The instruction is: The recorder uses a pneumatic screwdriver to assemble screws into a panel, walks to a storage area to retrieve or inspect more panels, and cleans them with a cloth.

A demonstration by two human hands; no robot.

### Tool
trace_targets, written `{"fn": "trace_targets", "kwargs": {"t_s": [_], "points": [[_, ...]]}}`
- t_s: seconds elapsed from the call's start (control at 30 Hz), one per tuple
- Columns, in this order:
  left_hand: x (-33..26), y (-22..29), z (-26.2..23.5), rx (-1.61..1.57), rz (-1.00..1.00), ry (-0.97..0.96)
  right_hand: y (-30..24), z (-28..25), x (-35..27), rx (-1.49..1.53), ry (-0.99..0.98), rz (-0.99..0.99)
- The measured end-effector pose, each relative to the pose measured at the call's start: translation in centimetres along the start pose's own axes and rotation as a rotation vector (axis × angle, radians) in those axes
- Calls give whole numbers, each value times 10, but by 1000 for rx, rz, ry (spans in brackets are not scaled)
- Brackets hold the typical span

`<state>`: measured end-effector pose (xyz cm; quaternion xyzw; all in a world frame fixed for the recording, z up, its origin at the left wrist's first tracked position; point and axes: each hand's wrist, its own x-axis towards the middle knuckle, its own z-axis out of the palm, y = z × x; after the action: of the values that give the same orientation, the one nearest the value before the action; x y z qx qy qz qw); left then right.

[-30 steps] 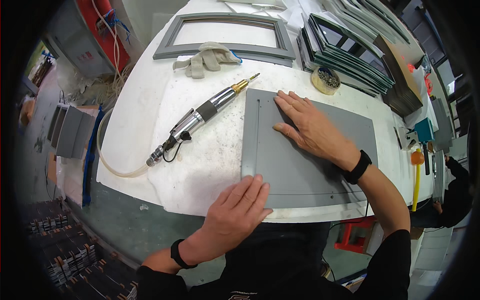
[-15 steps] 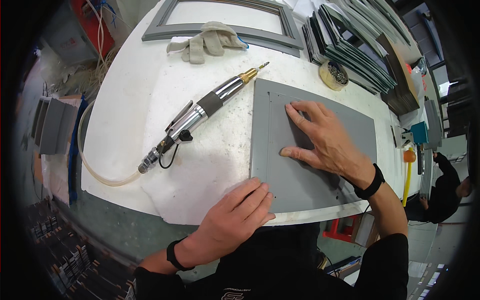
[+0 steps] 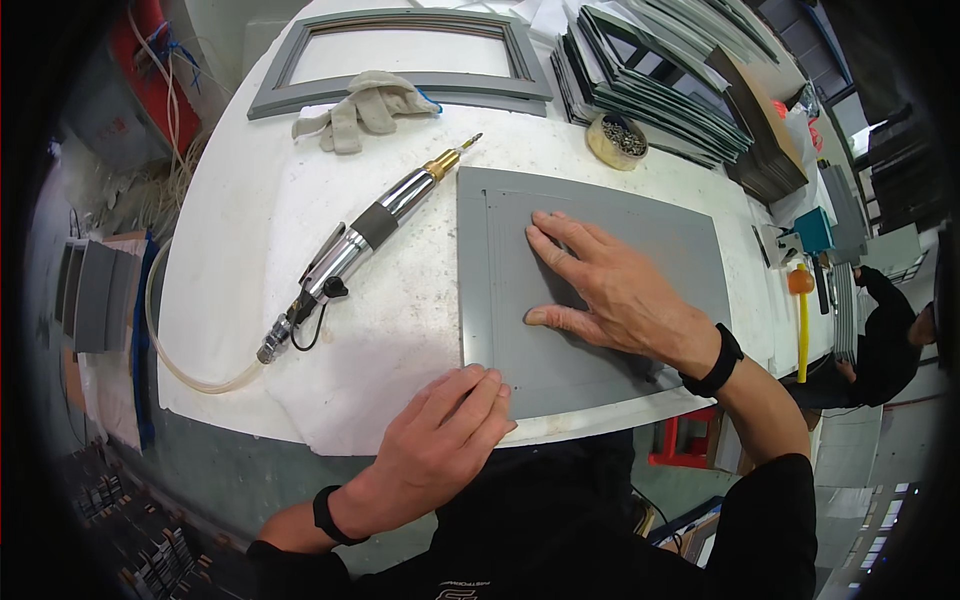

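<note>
A flat grey rectangular panel [image 3: 600, 195] with small holes near its edges lies on the white worktable, close to the front edge. My right hand [image 3: 620, 290] rests on the panel's face, thumb and fingers spread apart. At the panel's near left corner is my left hand [image 3: 440, 430], its fingers bent together over the corner; the underside of that grip is hidden. To the left of the panel lies a silver air screwdriver [image 3: 365, 235] with a brass-coloured nose, a bit and a clear hose. Neither hand touches it.
Behind the screwdriver are a knitted glove [image 3: 365, 110] and a grey frame [image 3: 290, 50]. A tub of screws [image 3: 617, 142] stands near stacked panels [image 3: 660, 90]. Right of the panel lies a yellow-handled mallet [image 3: 801, 310]. Another person [image 3: 885, 335] is at the far right.
The whole view has shifted, so the table's things appear farther left. My right hand lies a little flatter and slightly farther right on the panel. My left hand stays at its corner.
</note>
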<state>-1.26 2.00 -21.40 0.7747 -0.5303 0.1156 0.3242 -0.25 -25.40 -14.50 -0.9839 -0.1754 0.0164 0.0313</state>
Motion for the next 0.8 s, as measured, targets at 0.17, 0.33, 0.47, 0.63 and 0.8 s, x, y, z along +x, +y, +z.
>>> {"fn": "trace_targets", "kwargs": {"t_s": [0.17,0.33,0.47,0.63,0.8], "points": [[4,5,-1,62,34,-12,8,-2,-3,18,36,-33],[3,5,-1,90,69,-16,40,-35,33,175,-171,-84],[1,0,-2,25,62,-12,69,-36,133,236,225,-100],[1,-1,-1,-31,24,-2,50,11,240,188,295,-52],[1,-2,-1,-53,-1,-12,49,-1,256,233,333,19]]}}
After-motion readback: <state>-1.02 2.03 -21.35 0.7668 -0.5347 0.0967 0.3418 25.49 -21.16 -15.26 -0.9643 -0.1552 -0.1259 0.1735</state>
